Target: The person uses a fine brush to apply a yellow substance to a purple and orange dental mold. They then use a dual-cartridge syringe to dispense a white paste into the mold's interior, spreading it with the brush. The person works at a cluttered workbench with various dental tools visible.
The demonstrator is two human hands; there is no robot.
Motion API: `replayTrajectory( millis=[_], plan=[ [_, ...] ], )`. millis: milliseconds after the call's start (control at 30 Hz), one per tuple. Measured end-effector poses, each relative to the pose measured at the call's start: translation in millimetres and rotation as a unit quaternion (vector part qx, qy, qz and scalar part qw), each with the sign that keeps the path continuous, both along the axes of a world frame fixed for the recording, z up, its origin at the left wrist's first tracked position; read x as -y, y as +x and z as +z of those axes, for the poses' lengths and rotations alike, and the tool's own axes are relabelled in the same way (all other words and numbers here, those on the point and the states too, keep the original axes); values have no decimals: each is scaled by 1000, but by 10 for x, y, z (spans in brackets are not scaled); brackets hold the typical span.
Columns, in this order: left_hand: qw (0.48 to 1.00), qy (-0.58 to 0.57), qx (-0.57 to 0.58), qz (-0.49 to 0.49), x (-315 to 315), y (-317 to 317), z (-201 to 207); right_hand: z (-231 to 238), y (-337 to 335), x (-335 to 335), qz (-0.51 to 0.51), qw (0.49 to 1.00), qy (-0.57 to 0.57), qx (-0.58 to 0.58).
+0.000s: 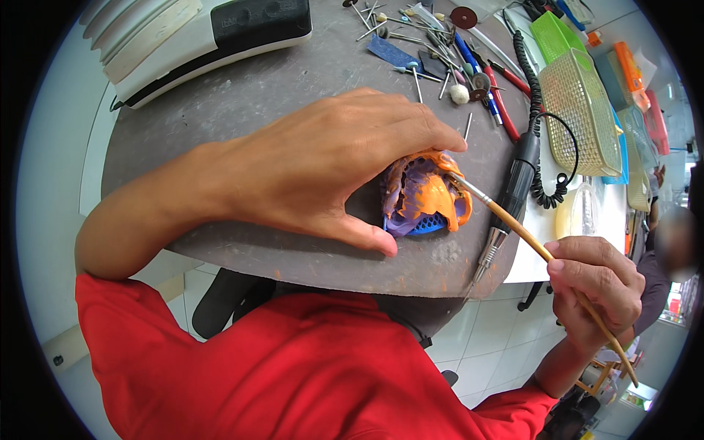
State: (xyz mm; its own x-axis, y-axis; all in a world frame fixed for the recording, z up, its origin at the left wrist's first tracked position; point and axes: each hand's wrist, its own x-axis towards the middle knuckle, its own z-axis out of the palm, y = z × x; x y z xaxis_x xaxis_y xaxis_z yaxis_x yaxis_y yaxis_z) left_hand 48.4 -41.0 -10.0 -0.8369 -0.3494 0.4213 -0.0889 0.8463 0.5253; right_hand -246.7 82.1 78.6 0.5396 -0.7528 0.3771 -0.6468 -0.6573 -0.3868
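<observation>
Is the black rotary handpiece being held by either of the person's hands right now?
No. The handpiece lies on the bench; the right hand holds a thin brush and the left hand steadies the orange-and-purple piece.

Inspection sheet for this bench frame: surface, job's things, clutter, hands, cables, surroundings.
Surface: dark round work mat, scuffed and scratched.
Job's things: orange and purple dental tray on the mat; thin brush, tip touching it.
Clutter: burs and small hand tools at the mat's far edge; mesh baskets on the right; rotary handpiece beside the tray.
Hands: left hand steadies the tray; right hand grips the brush.
Cables: black coiled cord to the handpiece.
Surroundings: white tiled floor; grey and black machine at upper left.
</observation>
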Motion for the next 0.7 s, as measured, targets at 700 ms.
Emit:
replayTrajectory(
  millis=[700],
  plan=[
    [1000, -11, -1, 0, 6, -3, -6, -234, -47, -204, -92, 984, 61, 140]
  ],
)
